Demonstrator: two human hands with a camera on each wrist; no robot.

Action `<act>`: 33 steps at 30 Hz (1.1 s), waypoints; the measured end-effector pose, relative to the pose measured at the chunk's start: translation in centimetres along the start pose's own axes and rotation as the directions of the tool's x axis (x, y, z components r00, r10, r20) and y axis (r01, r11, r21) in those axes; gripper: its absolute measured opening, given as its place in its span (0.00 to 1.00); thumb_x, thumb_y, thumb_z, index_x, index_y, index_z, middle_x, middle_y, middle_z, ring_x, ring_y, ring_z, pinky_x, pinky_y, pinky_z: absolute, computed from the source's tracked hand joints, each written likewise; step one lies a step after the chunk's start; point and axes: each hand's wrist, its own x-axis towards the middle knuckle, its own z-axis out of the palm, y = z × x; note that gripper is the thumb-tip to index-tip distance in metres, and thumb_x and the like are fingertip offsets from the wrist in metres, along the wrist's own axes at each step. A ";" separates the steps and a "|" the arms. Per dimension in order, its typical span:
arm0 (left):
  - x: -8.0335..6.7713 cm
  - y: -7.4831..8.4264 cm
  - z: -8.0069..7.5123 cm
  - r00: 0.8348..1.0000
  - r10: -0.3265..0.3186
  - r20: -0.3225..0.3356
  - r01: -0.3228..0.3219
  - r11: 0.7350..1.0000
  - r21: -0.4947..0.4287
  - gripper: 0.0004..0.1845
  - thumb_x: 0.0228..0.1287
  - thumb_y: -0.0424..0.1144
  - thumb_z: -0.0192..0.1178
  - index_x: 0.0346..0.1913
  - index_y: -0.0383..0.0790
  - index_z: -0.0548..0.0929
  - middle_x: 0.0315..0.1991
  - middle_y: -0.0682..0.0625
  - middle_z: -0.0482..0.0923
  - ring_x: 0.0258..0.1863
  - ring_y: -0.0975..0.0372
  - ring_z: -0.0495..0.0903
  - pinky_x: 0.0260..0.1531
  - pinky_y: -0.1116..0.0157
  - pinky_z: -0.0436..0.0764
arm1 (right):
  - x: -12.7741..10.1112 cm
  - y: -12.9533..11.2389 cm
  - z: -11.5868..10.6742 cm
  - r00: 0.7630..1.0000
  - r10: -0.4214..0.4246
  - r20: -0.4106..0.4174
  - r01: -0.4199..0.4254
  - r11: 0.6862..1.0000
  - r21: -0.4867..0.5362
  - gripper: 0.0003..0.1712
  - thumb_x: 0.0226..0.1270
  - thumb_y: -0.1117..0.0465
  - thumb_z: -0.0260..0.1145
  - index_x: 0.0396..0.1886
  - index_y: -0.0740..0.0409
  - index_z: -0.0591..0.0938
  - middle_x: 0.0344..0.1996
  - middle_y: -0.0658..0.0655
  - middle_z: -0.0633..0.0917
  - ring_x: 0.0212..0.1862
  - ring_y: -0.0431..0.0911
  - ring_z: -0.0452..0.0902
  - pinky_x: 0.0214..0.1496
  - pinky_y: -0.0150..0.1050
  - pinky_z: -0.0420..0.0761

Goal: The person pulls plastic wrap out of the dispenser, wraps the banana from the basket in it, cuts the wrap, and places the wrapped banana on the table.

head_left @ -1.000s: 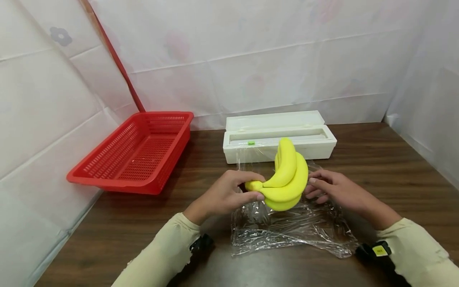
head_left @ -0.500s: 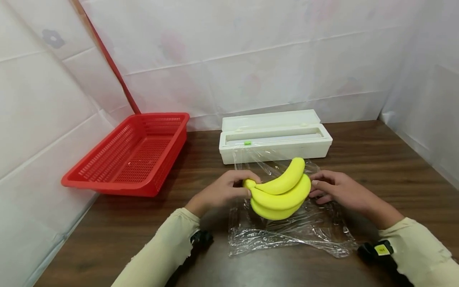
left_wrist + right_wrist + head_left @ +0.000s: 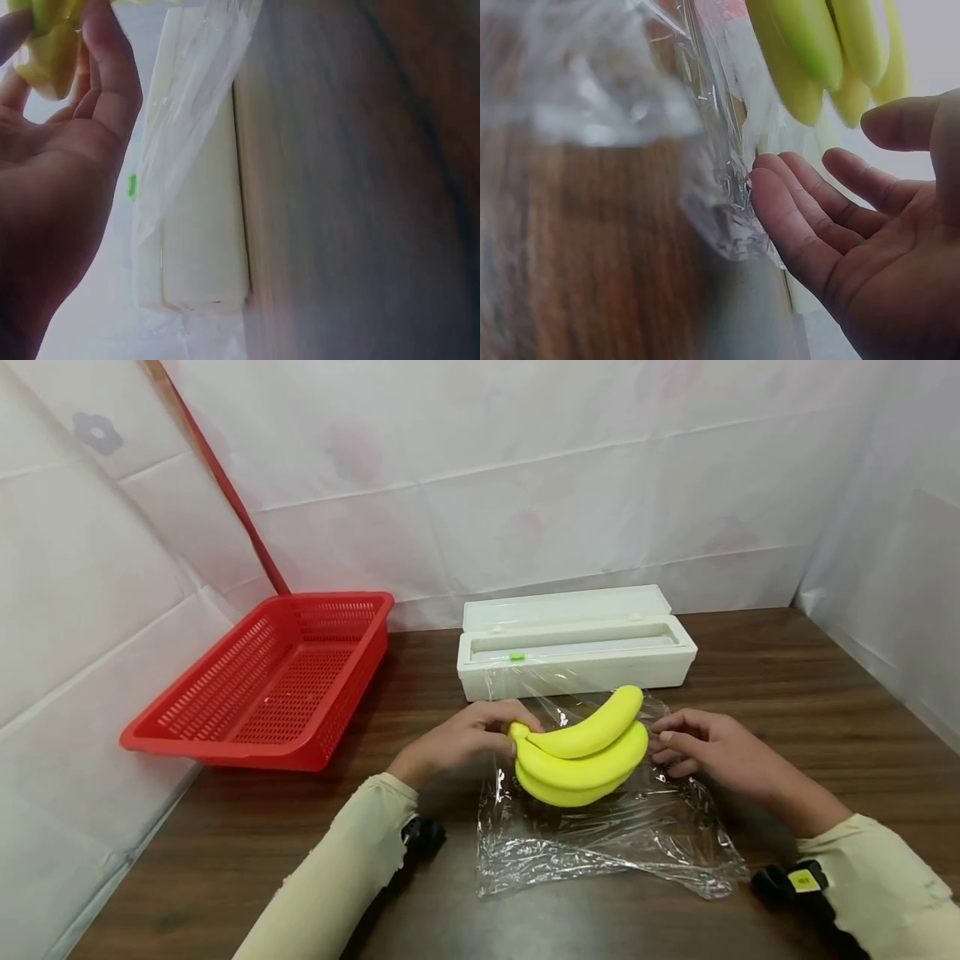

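- Banana bunch (image 3: 581,752), yellow, lying on a crinkled sheet of cling film (image 3: 607,835) on the brown table (image 3: 787,693). Stem end pinched by the curled fingers of the left hand (image 3: 468,739); far tips just beside the loosely spread fingertips of the right hand (image 3: 701,747), which grasp nothing and rest at the film's edge. Beyond both sets of fingers, a white film dispenser box (image 3: 573,643); well to the left of the left fingers, a red basket (image 3: 270,681).
- Left wrist view: banana stem (image 3: 49,45) clasped between thumb and fingers (image 3: 112,75) at the top; film (image 3: 187,112) and the white box (image 3: 202,240) just past the fingers.
- Right wrist view: fingers (image 3: 802,217) relaxed and outstretched, lowest fingertip touching the film (image 3: 712,172); bananas (image 3: 817,52) near, just above the fingertips, apart from them.
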 end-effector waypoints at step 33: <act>0.8 0.0 -0.4 0.969 -0.246 -0.027 0.247 0.961 0.123 0.24 0.69 0.27 0.53 0.67 0.39 0.77 0.58 0.48 0.78 0.41 0.54 0.83 0.43 0.54 0.84 | -0.2 -0.1 0.3 1.000 -0.018 -0.026 0.016 0.998 -0.052 0.24 0.80 0.61 0.54 0.66 0.74 0.69 0.51 0.67 0.81 0.48 0.50 0.83 0.42 0.42 0.85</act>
